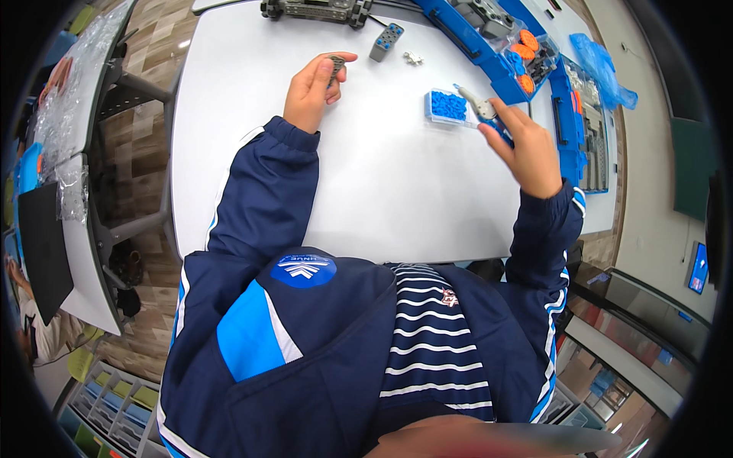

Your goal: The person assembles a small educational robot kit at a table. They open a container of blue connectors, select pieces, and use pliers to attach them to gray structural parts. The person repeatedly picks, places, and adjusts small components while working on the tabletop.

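Observation:
My left hand (314, 88) rests on the white table (382, 191) and pinches a small grey flat building piece (336, 66) between thumb and fingers. My right hand (521, 145) is raised a little over the table's right side and grips a small blue piece (500, 130) with a pale grey part (479, 103) sticking out toward the small blue tray of blue pieces (447, 107) just left of it. Both arms wear dark blue jacket sleeves.
A grey block with dark dots (386, 41) and a tiny white part (413, 58) lie beyond my hands. A grey wheeled assembly (317, 10) sits at the far edge. Blue sorting boxes (504, 46) with orange and grey parts line the right. Another table (72, 153) stands left.

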### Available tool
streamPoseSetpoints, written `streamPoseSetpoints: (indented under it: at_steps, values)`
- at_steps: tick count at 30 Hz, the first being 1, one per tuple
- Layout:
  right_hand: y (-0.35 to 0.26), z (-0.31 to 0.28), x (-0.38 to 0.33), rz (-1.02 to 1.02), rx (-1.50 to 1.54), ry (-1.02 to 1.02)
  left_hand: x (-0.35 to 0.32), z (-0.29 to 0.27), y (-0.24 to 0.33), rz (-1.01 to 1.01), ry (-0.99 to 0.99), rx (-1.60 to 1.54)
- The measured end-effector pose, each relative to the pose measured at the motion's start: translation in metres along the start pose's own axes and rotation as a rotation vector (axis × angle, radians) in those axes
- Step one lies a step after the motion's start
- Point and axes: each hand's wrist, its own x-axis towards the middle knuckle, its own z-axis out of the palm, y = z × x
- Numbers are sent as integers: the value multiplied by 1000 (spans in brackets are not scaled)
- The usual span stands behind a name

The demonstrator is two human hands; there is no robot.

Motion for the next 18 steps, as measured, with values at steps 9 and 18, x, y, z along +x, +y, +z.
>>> streamPoseSetpoints:
  at_steps: [9, 18]
  values:
    - [40, 9, -7, 19, 21, -189, 0, 0, -11, -120, 27, 24]
    - [53, 25, -13, -45, 202, -99, -1, 5, -13, -103, 22, 73]
